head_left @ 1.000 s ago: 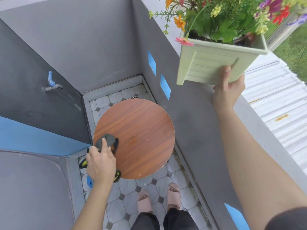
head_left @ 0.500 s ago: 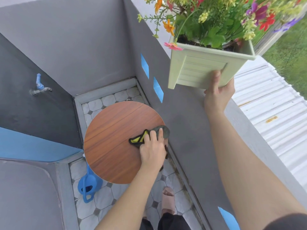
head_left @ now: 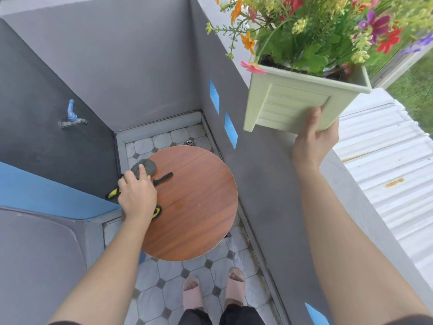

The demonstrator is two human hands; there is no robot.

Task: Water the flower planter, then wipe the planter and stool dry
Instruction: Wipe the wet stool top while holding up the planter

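Wiping stool top near its left edge: left hand pressed flat on cloth | right hand gripped planter aloft at one bottom corner (could tip or drip on the seat) | tap and walls hemmed it in

A single head-worn wide-angle view looks steeply down from standing height into a tiled corner. The round stool sits centre frame, the person's own feet at the near bottom edge. Both forearms reach in from the bottom corners. The planter fills the upper right, close to the lens.
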